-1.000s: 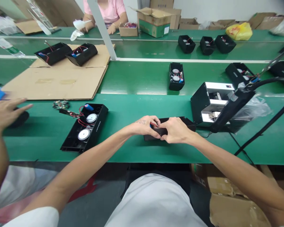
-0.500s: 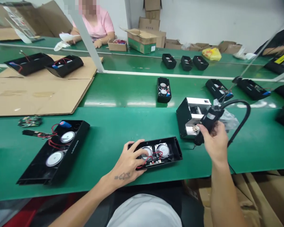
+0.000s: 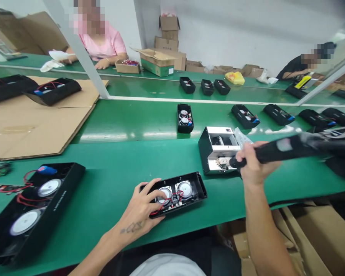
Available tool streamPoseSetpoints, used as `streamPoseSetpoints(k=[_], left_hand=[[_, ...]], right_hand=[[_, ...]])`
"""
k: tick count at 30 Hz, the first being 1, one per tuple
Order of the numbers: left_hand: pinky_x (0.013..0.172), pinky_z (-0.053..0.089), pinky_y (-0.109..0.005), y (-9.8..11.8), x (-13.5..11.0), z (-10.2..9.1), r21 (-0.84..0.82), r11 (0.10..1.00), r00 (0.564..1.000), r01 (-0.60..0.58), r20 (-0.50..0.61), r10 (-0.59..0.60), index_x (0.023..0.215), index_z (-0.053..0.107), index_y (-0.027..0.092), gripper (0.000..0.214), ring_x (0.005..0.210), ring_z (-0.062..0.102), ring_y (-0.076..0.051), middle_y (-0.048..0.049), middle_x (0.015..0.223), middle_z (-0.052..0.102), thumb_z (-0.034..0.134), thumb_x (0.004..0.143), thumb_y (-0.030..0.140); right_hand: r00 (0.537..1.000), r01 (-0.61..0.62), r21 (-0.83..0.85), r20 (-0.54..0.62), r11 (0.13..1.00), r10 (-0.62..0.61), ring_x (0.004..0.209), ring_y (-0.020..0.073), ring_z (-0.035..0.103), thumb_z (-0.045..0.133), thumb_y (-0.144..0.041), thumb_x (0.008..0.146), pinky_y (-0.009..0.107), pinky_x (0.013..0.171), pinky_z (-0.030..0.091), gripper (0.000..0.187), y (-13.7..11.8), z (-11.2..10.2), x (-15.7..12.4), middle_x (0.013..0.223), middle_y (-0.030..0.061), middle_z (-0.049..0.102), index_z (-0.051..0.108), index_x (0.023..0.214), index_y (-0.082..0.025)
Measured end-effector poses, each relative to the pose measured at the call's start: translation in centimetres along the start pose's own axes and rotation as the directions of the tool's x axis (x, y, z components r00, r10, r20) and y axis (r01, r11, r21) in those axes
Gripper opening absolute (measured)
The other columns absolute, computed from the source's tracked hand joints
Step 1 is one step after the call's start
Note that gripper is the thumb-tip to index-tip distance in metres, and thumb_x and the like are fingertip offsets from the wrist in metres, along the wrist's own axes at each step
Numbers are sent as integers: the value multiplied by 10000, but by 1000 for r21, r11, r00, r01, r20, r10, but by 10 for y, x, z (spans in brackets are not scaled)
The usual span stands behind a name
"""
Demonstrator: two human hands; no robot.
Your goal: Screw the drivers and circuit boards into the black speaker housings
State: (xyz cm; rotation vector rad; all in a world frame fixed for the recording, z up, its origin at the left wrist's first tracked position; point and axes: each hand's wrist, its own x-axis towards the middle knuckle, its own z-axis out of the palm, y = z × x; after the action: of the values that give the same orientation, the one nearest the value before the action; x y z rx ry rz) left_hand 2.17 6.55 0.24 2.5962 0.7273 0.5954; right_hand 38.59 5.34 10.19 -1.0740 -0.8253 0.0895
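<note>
My left hand (image 3: 142,205) is closed over the left end of a black speaker housing (image 3: 199,191) on the green bench. Two round speakers with white backs sit in that housing, joined by red and black wires. In my right hand (image 3: 254,165) is a black electric screwdriver (image 3: 284,147), lying almost level. Its front end points left at the pick-up spot of a black and silver screw feeder (image 3: 218,147); whether the bit touches a screw is too small to tell. At the left lies a larger open speaker housing (image 3: 54,207) with a blue cylindrical part and loose wires.
Flattened cardboard (image 3: 43,130) covers the far left, with open housings on it. Beyond the bench, more black housings (image 3: 185,118) stand on a green conveyor surface (image 3: 138,117). Two people sit across, one in a pink top (image 3: 103,44). Metal posts rise from the frame.
My right hand has swung the electric screwdriver from a steep tilt to nearly level, its tip at the feeder. The view has turned right. My left hand keeps its hold on the housing.
</note>
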Motion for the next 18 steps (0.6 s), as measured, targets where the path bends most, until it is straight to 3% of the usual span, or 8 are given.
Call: streamPoseSetpoints(k=[5,10,14,18], left_hand=[[1100,362,-578,1,4,-2,0,1000,999,11,34,-11,848,776,261,126,1486,515,-412,-12,1198,786,871,816,184],[1127,338,-595,4,1,0,13,1000,999,16,28,-16,837,770,249,142,1496,510,-415,-14,1211,791,893,807,185],[1141,324,-594,4,-1,3,6,1000,999,22,25,-22,801,753,237,189,1503,507,-411,-10,1204,795,939,781,211],[1151,321,-583,3,-1,5,14,1000,1000,19,25,-19,808,766,238,168,1514,499,-403,-19,1208,794,933,793,233]], right_hand=[[974,-80,-125,200,989,104,409,129,534,892,-295,822,301,471,466,283,6,-2,-1,528,-75,589,621,782,-227],[831,-357,27,465,934,304,404,117,514,869,-262,871,270,420,419,220,-27,-14,-38,560,-80,565,656,912,-226],[816,-416,267,531,869,227,414,97,475,760,-271,966,243,424,405,191,-53,-3,-80,601,-92,550,656,1126,-263],[802,-407,300,569,863,181,429,93,475,712,-219,1004,237,448,417,234,-55,16,-107,628,-100,558,605,1198,-295]])
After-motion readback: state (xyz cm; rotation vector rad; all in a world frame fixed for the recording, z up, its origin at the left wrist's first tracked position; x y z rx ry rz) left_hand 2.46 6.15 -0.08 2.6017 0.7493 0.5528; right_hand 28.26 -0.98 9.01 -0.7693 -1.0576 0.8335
